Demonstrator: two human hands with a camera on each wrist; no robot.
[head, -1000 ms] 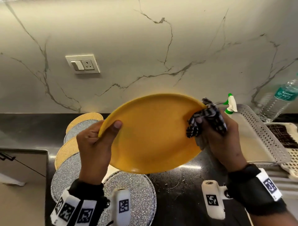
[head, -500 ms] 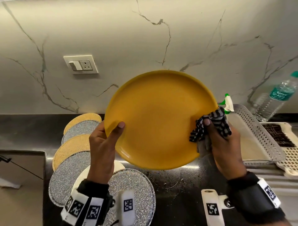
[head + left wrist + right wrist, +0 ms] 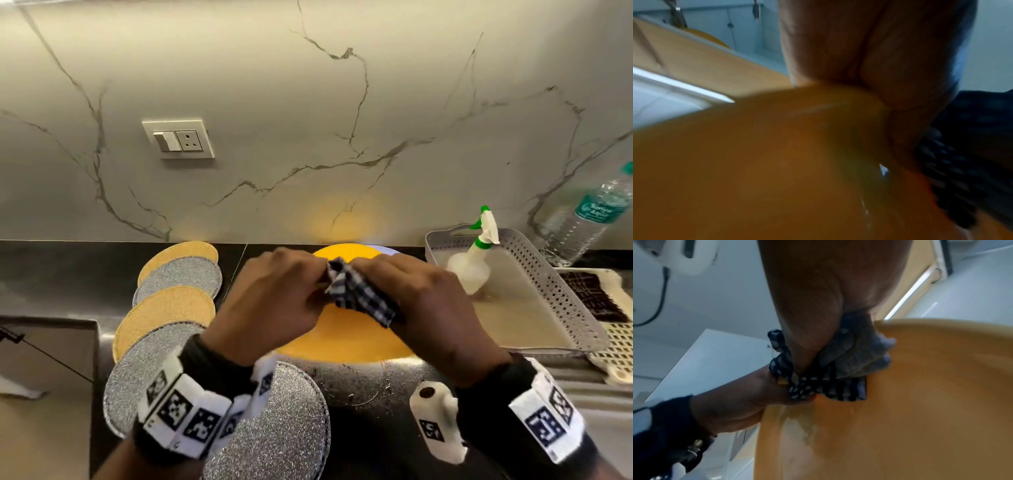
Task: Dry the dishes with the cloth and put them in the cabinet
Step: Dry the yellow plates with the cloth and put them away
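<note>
Two hands (image 3: 274,301) (image 3: 431,308), checked cloth (image 3: 359,294), round plate (image 3: 346,337)

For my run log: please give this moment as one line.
stage: drying | left hand: holds yellow plate | right hand: grips checked cloth on plate

The yellow plate (image 3: 346,339) looks smooth and semi-glossy — a streaky wet film shows on it in the right wrist view. Against it lies the checked cloth (image 3: 359,294), a soft, crumpled woven fabric. Left of the plate, the round mats (image 3: 171,308) are rough — some glittery silver, some grainy gold. Under the plate the dark countertop (image 3: 370,387) is polished, speckled stone. Right of the plate, the grey tray (image 3: 561,298) is matt perforated plastic; the water bottle (image 3: 589,219) beyond is clear plastic. Behind the plate, the veined wall (image 3: 308,102) looks like smooth marble.
</note>
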